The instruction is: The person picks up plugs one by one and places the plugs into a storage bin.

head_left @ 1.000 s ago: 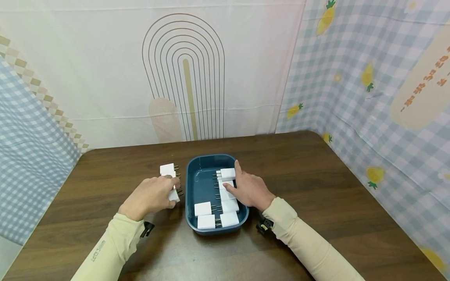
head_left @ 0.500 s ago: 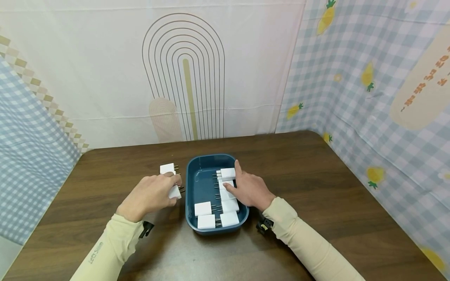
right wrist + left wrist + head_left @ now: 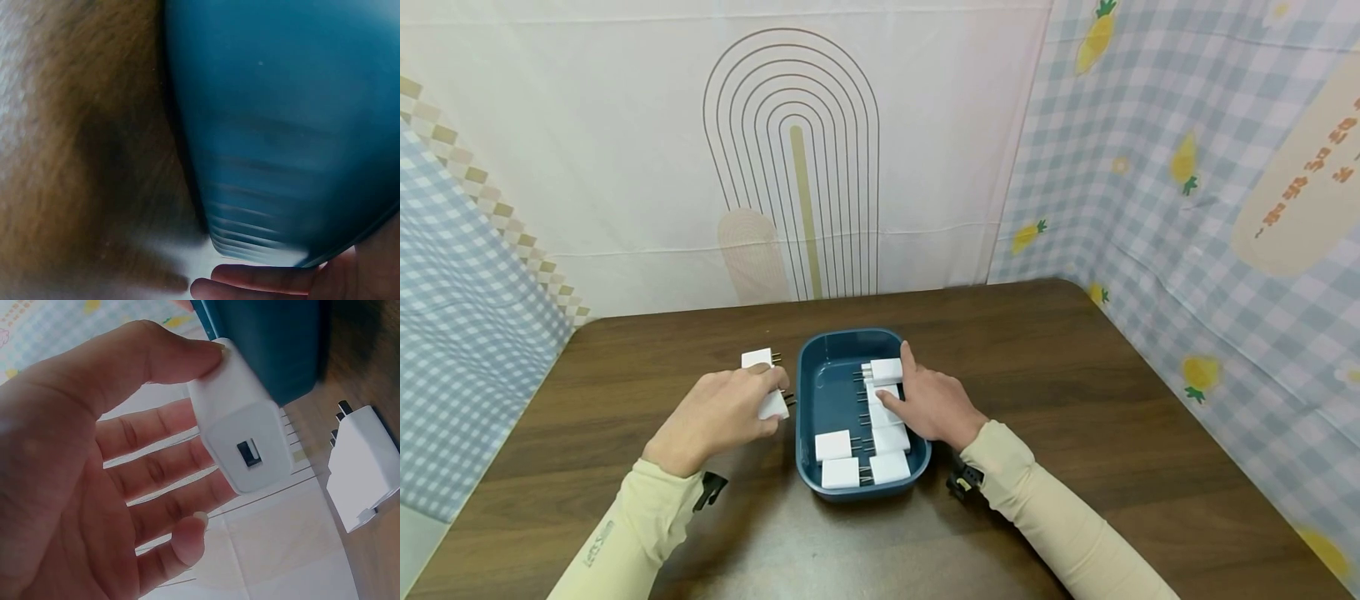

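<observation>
A white USB charger (image 3: 250, 437) with metal prongs is pinched by my left hand (image 3: 718, 414), the thumb on one side and the fingers beyond. Its USB port faces the left wrist camera. In the head view this charger (image 3: 774, 406) is just left of the blue plastic bin (image 3: 850, 332). Behind the hand, other white chargers (image 3: 756, 358) lie on the table, partly hidden. My right hand (image 3: 938, 406) holds the bin's right rim, thumb over the inside, fingers along the outer wall (image 3: 275, 112). Several chargers (image 3: 890, 468) lie in the bin.
The chargers in the bin form a column along its right side, with two more (image 3: 833, 446) at the front left. The bin stands on a dark wooden table (image 3: 1030, 358). Patterned cloths (image 3: 925, 150) hang behind and at both sides.
My left hand has shifted slightly, and the charger in it has moved a little up and right towards the bin. The right hand and bin have stayed put.
</observation>
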`<state>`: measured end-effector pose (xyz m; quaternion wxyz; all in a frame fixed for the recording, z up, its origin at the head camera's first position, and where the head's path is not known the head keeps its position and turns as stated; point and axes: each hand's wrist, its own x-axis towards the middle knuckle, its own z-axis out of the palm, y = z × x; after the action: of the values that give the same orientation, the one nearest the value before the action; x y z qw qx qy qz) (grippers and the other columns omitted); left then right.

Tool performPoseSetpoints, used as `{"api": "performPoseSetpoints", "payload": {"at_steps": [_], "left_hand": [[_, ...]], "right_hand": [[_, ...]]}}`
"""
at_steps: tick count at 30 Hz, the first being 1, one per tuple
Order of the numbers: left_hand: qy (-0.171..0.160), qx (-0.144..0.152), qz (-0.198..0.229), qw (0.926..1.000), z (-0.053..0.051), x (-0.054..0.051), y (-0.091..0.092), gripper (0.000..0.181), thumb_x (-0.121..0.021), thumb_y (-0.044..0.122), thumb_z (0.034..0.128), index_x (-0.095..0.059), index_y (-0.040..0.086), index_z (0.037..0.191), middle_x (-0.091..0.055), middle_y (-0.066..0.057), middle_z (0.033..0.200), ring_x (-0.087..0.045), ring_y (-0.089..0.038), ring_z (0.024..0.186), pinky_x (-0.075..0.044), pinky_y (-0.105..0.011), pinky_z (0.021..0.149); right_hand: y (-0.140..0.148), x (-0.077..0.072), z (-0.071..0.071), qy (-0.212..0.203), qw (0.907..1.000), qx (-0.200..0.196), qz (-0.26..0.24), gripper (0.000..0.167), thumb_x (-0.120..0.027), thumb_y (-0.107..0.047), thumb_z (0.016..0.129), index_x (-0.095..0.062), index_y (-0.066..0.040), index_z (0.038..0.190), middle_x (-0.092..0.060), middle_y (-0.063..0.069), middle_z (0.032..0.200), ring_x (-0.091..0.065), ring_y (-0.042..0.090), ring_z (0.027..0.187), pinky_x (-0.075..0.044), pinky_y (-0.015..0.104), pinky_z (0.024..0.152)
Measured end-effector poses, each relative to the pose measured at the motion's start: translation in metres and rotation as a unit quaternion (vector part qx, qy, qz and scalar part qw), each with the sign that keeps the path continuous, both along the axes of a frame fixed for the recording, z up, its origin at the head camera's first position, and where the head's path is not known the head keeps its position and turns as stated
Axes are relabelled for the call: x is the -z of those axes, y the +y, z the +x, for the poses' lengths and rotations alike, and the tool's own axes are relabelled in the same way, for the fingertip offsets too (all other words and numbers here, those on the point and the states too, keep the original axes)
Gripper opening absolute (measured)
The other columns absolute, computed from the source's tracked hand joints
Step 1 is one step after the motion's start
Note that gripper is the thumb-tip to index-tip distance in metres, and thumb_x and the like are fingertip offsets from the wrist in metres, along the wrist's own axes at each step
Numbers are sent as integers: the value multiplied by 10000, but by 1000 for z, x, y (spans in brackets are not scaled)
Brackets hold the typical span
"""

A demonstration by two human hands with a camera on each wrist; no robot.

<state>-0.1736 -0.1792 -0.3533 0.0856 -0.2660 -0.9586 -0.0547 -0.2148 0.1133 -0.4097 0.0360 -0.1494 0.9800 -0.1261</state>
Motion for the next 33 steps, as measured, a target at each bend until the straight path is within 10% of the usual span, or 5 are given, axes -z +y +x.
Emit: {"api": "performPoseSetpoints", "payload": {"at_steps": [33], "left_hand": [[547,335,142,9978,1,3,18,346,-831,289,814,-696,136,1094,-739,-11,969,-618,-139,700,-532,-317,620]], "right_hand": [[0,0,-1,9,10000,2,8,912,-489,-558,1011,-116,22,1607,-603,216,1409,-672,301,1186,-569,461,943]]}}
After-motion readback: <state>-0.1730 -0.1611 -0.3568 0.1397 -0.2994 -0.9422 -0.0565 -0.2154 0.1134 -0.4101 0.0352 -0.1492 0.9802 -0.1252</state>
